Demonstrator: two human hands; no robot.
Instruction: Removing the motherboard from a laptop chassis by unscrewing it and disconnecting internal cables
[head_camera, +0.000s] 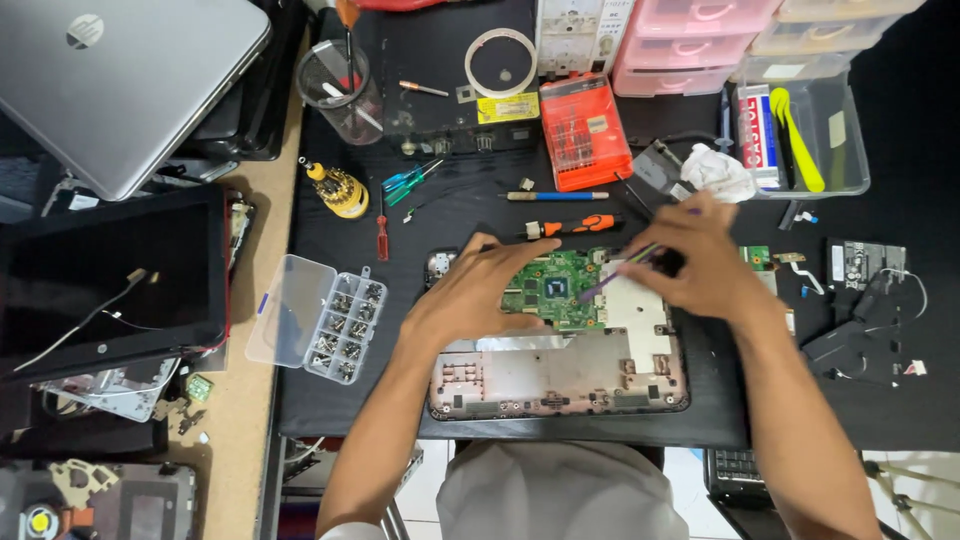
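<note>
At the far left a closed silver laptop (120, 85) lies on a stack of dark machines, and below it sits a detached black screen panel (105, 280) with loose wires across it. On the black work mat (330, 400), a clear compartment box of screws (320, 318) stands with its lid swung open to the left, just beside a yellow bit driver (342, 190) and a small red screwdriver (381, 235).

The left hand (470, 295) rests palm down on the upper left corner of the opened laptop base (560, 375), fingers spread and pressing flat, gripping nothing. The base lies with its long axis running left to right across the mat, in front of the person; the green circuit board (555, 290) sits in its upper half.

The right hand (705, 262) has its fingers closed around a thin purple tool (612, 278), which slants down and to the left, its tip over the board's right edge.

Behind lie an orange-handled screwdriver (575, 225), an orange bit case (585, 132) and, to the right, a clear tray (815, 140) of supplies.
</note>
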